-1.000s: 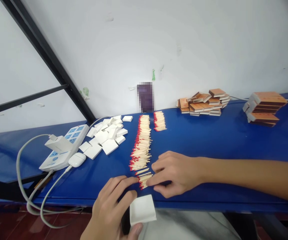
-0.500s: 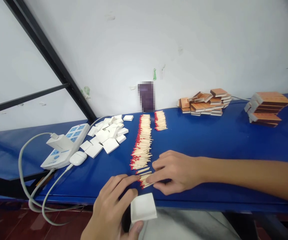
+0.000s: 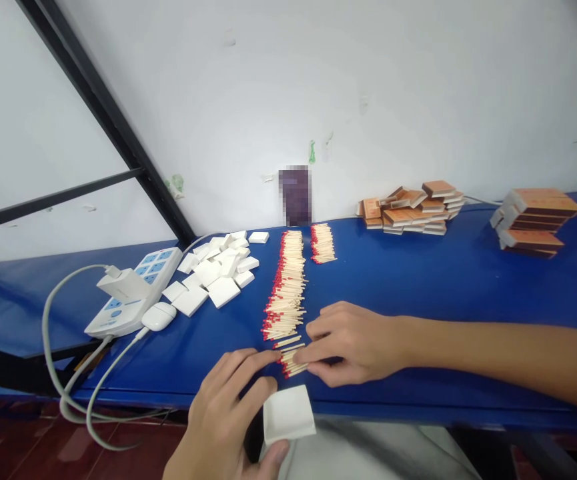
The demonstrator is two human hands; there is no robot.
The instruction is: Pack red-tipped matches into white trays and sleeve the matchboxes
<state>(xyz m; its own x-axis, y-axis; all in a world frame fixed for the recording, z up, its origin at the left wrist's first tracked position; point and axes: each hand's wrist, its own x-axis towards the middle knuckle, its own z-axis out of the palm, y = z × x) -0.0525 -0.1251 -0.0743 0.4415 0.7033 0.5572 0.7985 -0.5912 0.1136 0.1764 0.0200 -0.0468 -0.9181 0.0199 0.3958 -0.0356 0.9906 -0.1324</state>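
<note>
The left hand (image 3: 225, 403) pinches a tray (image 3: 288, 413) near the front edge of the table (image 3: 443, 287), while the right hand (image 3: 351, 343), half open and gripping nothing, rests a fingertip on matches (image 3: 291, 371) lying there.

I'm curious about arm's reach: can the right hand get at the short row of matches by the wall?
Probably yes: only blue tabletop shows between the right hand and the short row of matches, though it is touching nearer matches.
</note>
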